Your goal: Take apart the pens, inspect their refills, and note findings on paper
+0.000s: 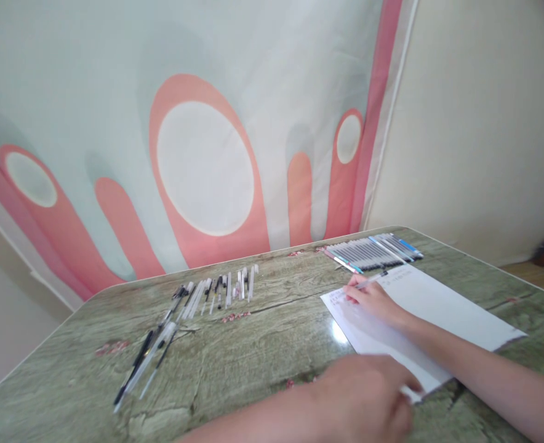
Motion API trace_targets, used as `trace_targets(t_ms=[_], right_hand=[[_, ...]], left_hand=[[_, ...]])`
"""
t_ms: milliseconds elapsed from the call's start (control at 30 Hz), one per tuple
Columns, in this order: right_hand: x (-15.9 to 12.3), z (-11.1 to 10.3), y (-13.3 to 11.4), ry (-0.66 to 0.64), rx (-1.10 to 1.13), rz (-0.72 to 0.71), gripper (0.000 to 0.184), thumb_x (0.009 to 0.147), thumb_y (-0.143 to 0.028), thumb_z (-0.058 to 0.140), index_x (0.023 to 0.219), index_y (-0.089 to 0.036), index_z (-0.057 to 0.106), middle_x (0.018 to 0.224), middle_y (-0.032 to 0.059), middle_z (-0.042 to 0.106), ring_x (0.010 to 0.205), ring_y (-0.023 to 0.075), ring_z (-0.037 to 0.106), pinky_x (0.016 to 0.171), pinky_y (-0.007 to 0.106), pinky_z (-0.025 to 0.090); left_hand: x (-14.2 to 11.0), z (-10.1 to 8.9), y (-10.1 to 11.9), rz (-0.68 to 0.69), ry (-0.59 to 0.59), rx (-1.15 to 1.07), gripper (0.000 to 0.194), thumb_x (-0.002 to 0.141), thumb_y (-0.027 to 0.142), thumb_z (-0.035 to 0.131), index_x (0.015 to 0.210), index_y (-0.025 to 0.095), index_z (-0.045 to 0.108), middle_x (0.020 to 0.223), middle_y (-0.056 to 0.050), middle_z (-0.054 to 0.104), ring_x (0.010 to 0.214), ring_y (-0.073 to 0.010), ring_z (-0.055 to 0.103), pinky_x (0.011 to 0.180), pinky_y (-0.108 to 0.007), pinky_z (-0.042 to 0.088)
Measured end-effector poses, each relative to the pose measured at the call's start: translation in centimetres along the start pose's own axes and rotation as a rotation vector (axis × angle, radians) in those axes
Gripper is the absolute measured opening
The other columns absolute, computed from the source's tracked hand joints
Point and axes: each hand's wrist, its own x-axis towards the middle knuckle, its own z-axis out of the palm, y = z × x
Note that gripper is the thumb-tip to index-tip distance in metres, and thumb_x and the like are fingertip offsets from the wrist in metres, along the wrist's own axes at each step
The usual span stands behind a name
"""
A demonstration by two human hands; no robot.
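A white sheet of paper (442,307) lies slanted on the right part of the table, with faint handwriting along its far edge. My right hand (368,301) rests on its far left area, fingers closed around a clear pen (371,281) with a black end that points up and to the right. The pen's tip is hidden by the fingers. At the near corner of the sheet, my left hand (368,394) is curled, its fingers gripping the paper's edge; its thumb is mostly out of sight.
Beyond the paper is a neat row of pens (368,252), some blue or white. On the left lie several clear and black pen parts, including caps and tubes (198,298), and a pile of longer pieces (149,354). A patterned backdrop (207,166) hangs behind the wood-look table (253,363).
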Motion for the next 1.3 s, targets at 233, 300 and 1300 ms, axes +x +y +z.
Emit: trace_targets(t_ms=[233, 300, 1300], right_hand=[[-0.2, -0.1, 0.0, -0.004, -0.165, -0.098, 0.017, 0.074, -0.032, 0.047, 0.062, -0.020, 0.049, 0.056, -0.0032, 0.054, 0.054, 0.0127, 0.050, 0.055, 0.025, 0.037], [-0.2, -0.1, -0.1, 0.000, -0.198, -0.111, 0.017, 0.074, -0.033, 0.047, 0.062, -0.020, 0.049, 0.056, -0.0033, 0.054, 0.054, 0.0128, 0.050, 0.055, 0.025, 0.037], [-0.2, 0.0, 0.2, 0.017, -0.262, -0.190, 0.013, 0.072, -0.028, 0.045, 0.062, -0.020, 0.045, 0.056, -0.0035, 0.049, 0.057, 0.0133, 0.048, 0.057, 0.025, 0.036]], left_hand=[[0.7, -3.4, -4.8, -0.382, 0.580, 0.516, 0.042, 0.086, 0.040, 0.025, 0.111, 0.014, 0.047, 0.119, -0.011, 0.048, 0.110, -0.0214, 0.043, 0.093, -0.037, 0.033], [0.7, -2.8, -5.2, -0.390, 0.565, 0.562, 0.042, 0.086, 0.042, 0.025, 0.111, 0.015, 0.047, 0.122, -0.010, 0.046, 0.112, -0.0207, 0.041, 0.095, -0.036, 0.032], [0.6, -2.2, -5.6, -0.392, 0.584, 0.661, 0.047, 0.086, 0.046, 0.020, 0.112, 0.016, 0.046, 0.123, -0.011, 0.045, 0.114, -0.0220, 0.039, 0.094, -0.038, 0.031]])
